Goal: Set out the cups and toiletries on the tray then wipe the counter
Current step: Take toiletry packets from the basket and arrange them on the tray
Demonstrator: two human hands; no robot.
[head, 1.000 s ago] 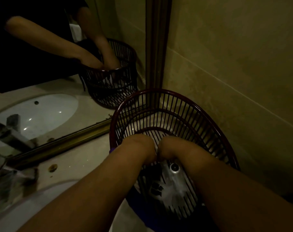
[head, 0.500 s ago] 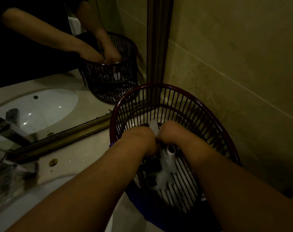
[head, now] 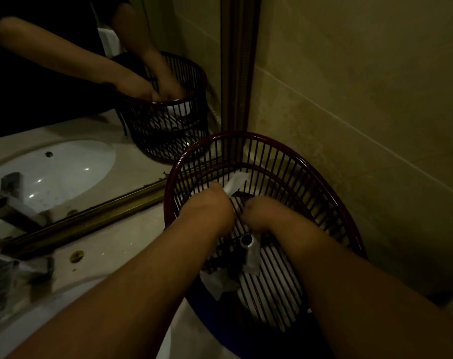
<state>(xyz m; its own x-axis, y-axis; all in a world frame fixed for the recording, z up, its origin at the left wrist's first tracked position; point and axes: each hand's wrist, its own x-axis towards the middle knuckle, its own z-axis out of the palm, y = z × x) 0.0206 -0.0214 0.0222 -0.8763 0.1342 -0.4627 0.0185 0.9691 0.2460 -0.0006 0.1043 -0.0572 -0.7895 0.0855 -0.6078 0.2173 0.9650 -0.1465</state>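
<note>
A dark red slatted basket (head: 248,141) stands on the counter in the corner, tipped toward me. Both my forearms reach into it. My left hand (head: 210,203) is curled down against a white plastic bag (head: 235,181) whose corner sticks up beside its knuckles. My right hand (head: 263,211) is curled just right of it, its fingers hidden behind the slats. Through the near slats a white tube with a dark round end (head: 247,244) shows below the hands. Something blue (head: 220,332) lies under the basket.
The mirror with its brass frame (head: 90,218) runs along the back and reflects the basket, my arms and the sink. A tiled wall (head: 362,125) closes the right side. The tap (head: 15,270) and the sink's rim sit at lower left. A brown scrap (head: 76,256) lies on the counter.
Both hands have risen a little inside the basket, and the white bag's corner has come up between them. The white tube has shifted left and up with them.
</note>
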